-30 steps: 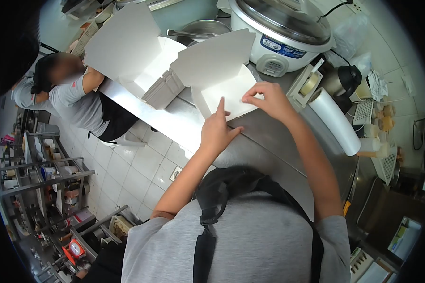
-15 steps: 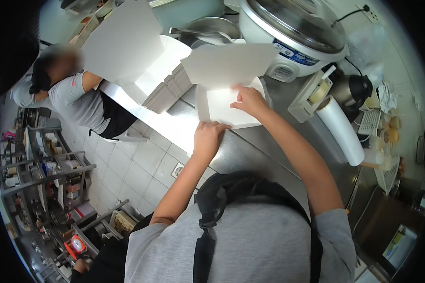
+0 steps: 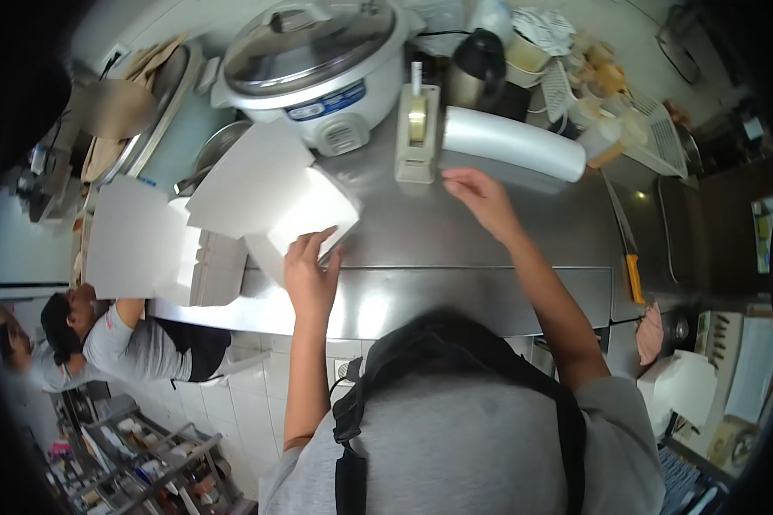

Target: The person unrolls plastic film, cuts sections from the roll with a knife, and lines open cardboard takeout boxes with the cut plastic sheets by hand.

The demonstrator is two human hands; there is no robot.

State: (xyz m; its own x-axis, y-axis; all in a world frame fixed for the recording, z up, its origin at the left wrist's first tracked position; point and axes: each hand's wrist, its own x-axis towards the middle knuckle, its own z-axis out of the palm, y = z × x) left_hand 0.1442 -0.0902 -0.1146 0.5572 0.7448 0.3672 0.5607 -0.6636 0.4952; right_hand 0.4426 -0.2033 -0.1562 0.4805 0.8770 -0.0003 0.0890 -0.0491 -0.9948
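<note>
A white paper takeaway box stands on the steel counter with its lid raised to the left. My left hand grips its near wall, fingers over the rim. My right hand is away from the box, above the counter, with fingers stretched to the left and nothing visible in them. It is nearest to a tape dispenser and a white roll. Left of the box stands a stack of similar boxes, the top one open.
A large rice cooker stands behind the box. A dark-topped jug and baskets of containers sit at the back right. A knife with an orange handle lies at the right. Co-workers are at the left.
My view has swung to the right. My right hand has left the box's inside and moved right towards the tape dispenser. My left hand stays at the box's near wall.
</note>
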